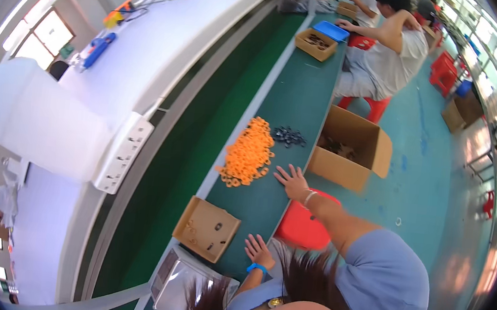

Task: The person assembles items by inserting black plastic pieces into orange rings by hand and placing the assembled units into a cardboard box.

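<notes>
My left hand [259,252], with a blue band at the wrist, lies at the near edge of the dark green worktop [262,202], fingers spread and holding nothing. Farther along the same edge rests my right hand [294,182], also open and empty, with a pale bracelet. Beyond it is a heap of small orange rings [248,154], some loose at its near end. A smaller pile of black parts [289,136] lies to the right of the rings. Left of my left hand stands a shallow cardboard tray [213,216] holding a few small dark and ring-shaped pieces.
A clear plastic tray [173,285] stands nearest me. Beside the worktop are a red stool [309,227] and an open cardboard box [339,169]. Farther along, a seated person [389,58] works near a box of dark parts [315,54]. A power strip [124,154] edges the white bench.
</notes>
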A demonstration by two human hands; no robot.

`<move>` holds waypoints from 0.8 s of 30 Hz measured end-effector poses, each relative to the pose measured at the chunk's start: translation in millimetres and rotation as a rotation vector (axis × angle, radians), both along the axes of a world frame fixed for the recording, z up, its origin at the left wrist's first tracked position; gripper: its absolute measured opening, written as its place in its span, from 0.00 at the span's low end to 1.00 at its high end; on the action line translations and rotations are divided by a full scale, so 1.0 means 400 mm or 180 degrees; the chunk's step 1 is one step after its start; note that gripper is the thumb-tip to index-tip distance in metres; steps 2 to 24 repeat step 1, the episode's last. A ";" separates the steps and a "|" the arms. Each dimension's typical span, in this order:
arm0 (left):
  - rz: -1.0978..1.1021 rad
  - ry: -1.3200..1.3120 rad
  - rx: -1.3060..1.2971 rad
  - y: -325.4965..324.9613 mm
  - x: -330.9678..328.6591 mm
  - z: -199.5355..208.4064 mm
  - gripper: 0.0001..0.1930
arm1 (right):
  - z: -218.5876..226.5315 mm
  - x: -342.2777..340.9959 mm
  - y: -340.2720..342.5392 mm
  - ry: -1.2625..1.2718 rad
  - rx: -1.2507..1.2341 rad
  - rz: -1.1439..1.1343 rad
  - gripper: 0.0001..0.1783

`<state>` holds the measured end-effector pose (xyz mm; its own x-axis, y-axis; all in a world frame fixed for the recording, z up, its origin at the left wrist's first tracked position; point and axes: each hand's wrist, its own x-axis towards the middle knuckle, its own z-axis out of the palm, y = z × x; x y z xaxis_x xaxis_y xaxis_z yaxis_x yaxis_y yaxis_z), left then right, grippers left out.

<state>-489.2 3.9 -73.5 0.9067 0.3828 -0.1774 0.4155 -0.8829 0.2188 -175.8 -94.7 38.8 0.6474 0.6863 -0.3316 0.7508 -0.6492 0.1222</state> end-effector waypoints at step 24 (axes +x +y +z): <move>0.0035 0.0611 -0.0880 -0.005 0.034 0.099 0.59 | -0.015 0.004 -0.021 0.0059 0.0015 -0.0269 0.45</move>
